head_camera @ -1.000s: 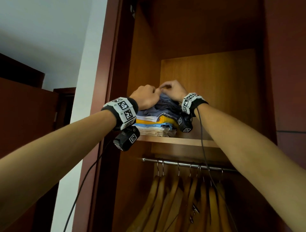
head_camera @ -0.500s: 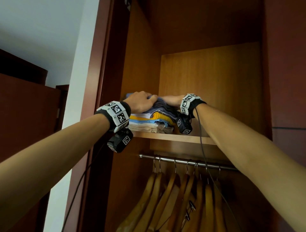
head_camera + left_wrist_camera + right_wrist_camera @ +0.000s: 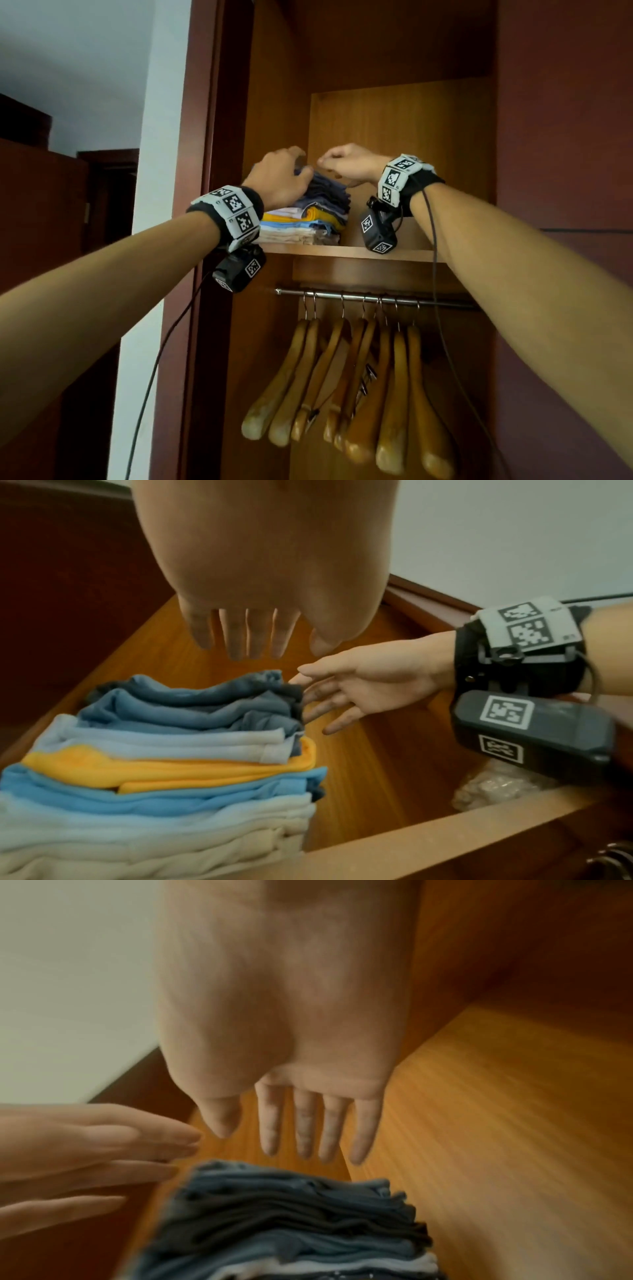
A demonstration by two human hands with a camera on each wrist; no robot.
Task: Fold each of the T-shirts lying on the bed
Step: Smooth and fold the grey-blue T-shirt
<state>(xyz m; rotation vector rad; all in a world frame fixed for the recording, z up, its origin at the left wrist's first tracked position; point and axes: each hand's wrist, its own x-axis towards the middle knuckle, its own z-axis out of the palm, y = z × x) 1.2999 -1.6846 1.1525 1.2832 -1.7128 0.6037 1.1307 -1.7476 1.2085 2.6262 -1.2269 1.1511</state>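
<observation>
Head camera is showing both bare forearms reaching up toward a wardrobe shelf [image 3: 342, 251], each wrist wearing a band with black-and-white markers. Below that shelf, wooden hangers [image 3: 346, 387] are hanging from a metal rail [image 3: 376, 299]. Further in, the stack of folded T-shirts [image 3: 308, 219] is sitting on the shelf near its left side, cream and pale blue at the bottom, then yellow and white, with grey-blue and dark ones on top. The left hand [image 3: 279, 180] is hovering over the top of the stack, fingers straight and slightly spread, holding nothing. The right hand [image 3: 346, 166] is hanging just beside the stack's far right corner, fingers loose and extended, gripping nothing; whether its fingertips are touching the cloth I cannot tell.
</observation>
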